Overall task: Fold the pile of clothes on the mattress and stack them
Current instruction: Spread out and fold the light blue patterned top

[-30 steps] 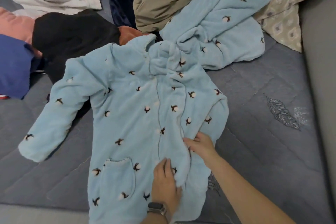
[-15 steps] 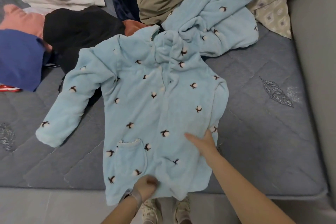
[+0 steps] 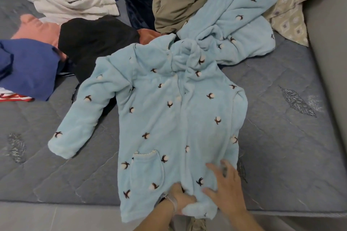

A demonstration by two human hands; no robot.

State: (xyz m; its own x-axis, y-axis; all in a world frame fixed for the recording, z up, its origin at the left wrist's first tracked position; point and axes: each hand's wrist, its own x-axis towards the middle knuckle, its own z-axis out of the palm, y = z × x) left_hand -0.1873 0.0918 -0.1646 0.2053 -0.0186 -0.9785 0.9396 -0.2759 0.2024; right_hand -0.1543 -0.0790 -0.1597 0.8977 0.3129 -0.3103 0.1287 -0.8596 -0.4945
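Observation:
A light blue fleece jacket [image 3: 169, 118] with small cotton-flower prints lies face up on the grey mattress [image 3: 281, 155], collar away from me, hem hanging over the near edge. Its left sleeve stretches out to the left; the right sleeve is tucked along the body. My left hand [image 3: 181, 199] grips the front hem near the button line. My right hand [image 3: 223, 187] lies flat on the lower right panel, fingers spread. Matching blue trousers [image 3: 234, 22] lie crumpled behind the jacket.
Unfolded clothes lie at the back: a white top [image 3: 71, 2], pink garment [image 3: 37, 30], black garment [image 3: 93, 43], dark blue garment [image 3: 28, 67], olive jacket [image 3: 178, 2], patterned beige cloth [image 3: 293, 5]. A grey wall [image 3: 330, 62] borders the right. Floor shows below the mattress edge.
The jacket has slid towards me, its hem now over the mattress edge. My left hand moved from the front panel down to the hem; my right hand shifted down onto the lower right panel.

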